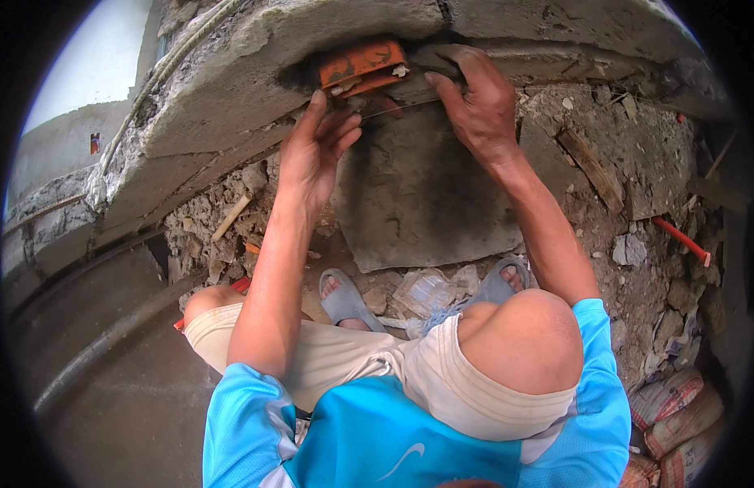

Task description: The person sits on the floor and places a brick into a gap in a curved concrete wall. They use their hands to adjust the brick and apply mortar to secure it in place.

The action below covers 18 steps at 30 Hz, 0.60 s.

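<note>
An orange rectangular box (365,63), smeared with grey mortar, is set into a hollow at the edge of the concrete (230,102). Just below it on the left, my left hand (313,150) has its thumb raised toward the box and its fingers half curled. My right hand (481,106) is to the right of the box, its index finger and thumb close to the concrete and its other fingers bent. A thin straight wire or strip (401,107) spans the gap between my hands, with its ends at my fingers; its exact kind is unclear.
Beneath my hands lies a flat grey slab (430,195) with dark patches. Rubble surrounds it, with a wooden piece (592,171) and a red pipe (682,240) on the right. Filled sacks (678,423) lie at the lower right. A long pipe (117,333) runs along the left.
</note>
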{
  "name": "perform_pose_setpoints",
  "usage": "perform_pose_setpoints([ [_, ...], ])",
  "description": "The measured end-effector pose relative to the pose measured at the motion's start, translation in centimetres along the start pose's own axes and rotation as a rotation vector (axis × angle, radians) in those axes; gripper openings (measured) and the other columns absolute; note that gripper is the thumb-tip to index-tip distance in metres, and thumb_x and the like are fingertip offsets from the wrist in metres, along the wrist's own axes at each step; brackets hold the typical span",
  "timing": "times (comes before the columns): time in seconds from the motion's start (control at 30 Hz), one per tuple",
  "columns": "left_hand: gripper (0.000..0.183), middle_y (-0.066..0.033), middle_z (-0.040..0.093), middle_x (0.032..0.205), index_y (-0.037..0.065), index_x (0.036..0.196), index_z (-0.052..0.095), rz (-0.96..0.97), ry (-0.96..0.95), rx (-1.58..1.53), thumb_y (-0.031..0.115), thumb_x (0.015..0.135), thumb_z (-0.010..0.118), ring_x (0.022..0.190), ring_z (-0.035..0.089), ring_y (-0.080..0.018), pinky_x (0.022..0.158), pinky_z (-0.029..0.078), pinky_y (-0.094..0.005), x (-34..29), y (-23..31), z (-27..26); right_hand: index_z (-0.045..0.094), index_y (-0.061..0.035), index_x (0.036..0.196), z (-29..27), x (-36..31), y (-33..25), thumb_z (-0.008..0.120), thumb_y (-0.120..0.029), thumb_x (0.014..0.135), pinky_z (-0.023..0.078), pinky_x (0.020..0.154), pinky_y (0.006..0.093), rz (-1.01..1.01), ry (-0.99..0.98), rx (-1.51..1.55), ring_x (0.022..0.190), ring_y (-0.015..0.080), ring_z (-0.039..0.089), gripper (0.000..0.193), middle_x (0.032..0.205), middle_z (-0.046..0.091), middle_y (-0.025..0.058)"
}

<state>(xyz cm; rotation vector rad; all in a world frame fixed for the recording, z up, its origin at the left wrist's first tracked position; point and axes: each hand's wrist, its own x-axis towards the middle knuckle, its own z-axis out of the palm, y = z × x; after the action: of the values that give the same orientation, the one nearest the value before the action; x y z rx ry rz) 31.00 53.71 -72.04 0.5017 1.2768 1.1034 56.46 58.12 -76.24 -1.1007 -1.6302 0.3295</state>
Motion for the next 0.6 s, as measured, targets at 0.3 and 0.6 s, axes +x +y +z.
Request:
perform_pose_setpoints([
  [0.3,0.084,-0.0332,0.056,0.144,-0.011,0.154,0.041,-0.034,-0.086,-0.072,0.047,0.104,0.076,0.132,0.066,-0.0393,0.106,0.065,-0.0414,1.4,0.8,0.5,0.07,-0.0013,0.107,3.0,-0.9,-0.2,0.091,-0.016,0.089,0.051,0.062,0.033,0.509,0.143,0.253,0.065,0.0127,0.06,0.031,0.074,0.067,0.0066],
  [0.6,0.064,-0.029,0.062,0.139,-0.005,0.145,0.053,-0.043,-0.122,-0.113,0.04,0.106,0.076,0.129,0.068,-0.0376,0.105,0.065,-0.0417,1.9,1.2,1.0,0.07,-0.0008,0.104,5.0,-1.4,-1.0,0.092,-0.015,0.088,0.051,0.062,0.0323,0.541,0.267,0.346,0.065,0.01,0.059,0.031,0.078,0.07,0.0058],
])
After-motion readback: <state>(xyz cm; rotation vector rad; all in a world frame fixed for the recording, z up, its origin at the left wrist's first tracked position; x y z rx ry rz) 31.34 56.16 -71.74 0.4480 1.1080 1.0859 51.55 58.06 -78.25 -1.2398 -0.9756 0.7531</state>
